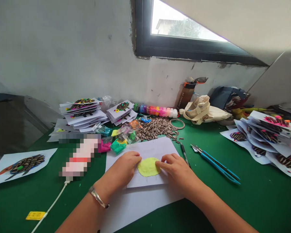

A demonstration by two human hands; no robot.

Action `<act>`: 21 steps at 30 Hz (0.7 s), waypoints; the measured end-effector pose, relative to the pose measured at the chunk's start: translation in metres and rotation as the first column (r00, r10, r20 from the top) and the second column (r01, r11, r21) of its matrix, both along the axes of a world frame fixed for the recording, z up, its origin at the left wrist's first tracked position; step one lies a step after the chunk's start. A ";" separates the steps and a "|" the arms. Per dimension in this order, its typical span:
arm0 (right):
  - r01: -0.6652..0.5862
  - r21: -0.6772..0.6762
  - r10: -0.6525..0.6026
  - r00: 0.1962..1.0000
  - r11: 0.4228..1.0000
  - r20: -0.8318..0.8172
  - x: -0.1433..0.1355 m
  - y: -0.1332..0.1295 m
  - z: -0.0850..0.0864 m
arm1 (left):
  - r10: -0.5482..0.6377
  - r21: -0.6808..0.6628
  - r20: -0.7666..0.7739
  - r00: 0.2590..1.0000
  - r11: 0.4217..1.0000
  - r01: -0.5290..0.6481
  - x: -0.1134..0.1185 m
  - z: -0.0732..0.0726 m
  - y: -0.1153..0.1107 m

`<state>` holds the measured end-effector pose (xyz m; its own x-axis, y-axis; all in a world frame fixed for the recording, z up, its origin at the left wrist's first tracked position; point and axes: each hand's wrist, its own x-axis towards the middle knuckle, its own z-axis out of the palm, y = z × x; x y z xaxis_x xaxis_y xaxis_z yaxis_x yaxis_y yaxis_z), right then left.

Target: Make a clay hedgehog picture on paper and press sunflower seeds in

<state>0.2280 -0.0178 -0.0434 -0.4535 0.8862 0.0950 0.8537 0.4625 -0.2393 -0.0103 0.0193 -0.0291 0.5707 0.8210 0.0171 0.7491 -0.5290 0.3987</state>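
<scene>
A flat, rounded patch of yellow-green modelling clay (148,167) lies on a white sheet of paper (142,183), over a pencilled outline with short leg lines below it. My left hand (126,166) is closed, its fingers curled and its fingertips at the clay's left edge; the underside of the grip is hidden. From the other side, my right hand (178,170) touches the clay's right edge with its index finger, the other fingers bent and slightly apart. Another white sheet (133,210) lies underneath and sticks out toward me.
Behind the paper lie striped sunflower seeds (155,127) and bagged coloured clay (118,146). A pen (184,153) and blue tweezers (218,166) lie right. Stacks of seed-decorated cards (82,113) stand left and right (264,136). A blurred pink device (80,157) trails a white cable.
</scene>
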 end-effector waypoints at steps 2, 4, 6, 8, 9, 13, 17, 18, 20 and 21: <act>0.042 0.010 -0.042 0.998 0.999 -0.041 -0.002 0.000 0.003 | 0.024 -0.023 0.005 1.000 0.999 -0.024 -0.001 0.002 0.000; 0.060 0.062 -0.055 0.995 0.996 -0.083 -0.010 0.000 0.008 | 0.042 -0.042 0.004 0.999 0.998 -0.042 -0.002 0.004 0.001; -0.005 0.117 0.015 0.996 0.993 -0.084 -0.023 -0.002 0.015 | 0.045 -0.054 0.006 0.999 0.998 -0.044 -0.002 0.006 0.001; -0.099 0.111 0.106 0.993 0.989 -0.052 -0.037 -0.004 0.019 | 0.037 -0.060 0.006 0.999 0.998 -0.037 -0.001 0.007 0.001; -0.119 0.103 0.123 0.992 0.988 -0.036 -0.044 -0.004 0.019 | 0.035 -0.061 0.004 0.999 0.998 -0.034 -0.001 0.006 0.001; -0.146 0.056 0.146 0.989 0.988 -0.002 -0.059 -0.004 0.012 | 0.007 -0.049 0.014 1.000 0.999 -0.007 -0.002 0.003 0.001; -0.149 0.038 0.148 0.989 0.988 0.019 -0.056 -0.004 0.005 | 0.004 -0.034 0.028 1.000 0.999 -0.003 -0.001 0.001 0.000; -0.151 0.032 0.150 0.988 0.988 0.024 -0.054 -0.005 0.005 | 0.009 -0.029 0.026 1.000 1.000 -0.008 -0.001 0.001 0.000; -0.148 0.022 0.148 0.989 0.989 0.030 -0.049 -0.005 0.005 | 0.018 -0.020 0.022 1.000 1.000 -0.017 -0.001 0.000 -0.001; -0.144 0.020 0.144 0.989 0.989 0.031 -0.046 -0.006 0.005 | 0.021 -0.015 0.021 1.000 1.000 -0.020 -0.002 -0.001 -0.001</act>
<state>0.1817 -0.0237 -0.0382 -0.5790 0.8093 0.0988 0.7844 0.5860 -0.2036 -0.0118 0.0184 -0.0300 0.5535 0.8327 0.0171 0.7509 -0.5078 0.4222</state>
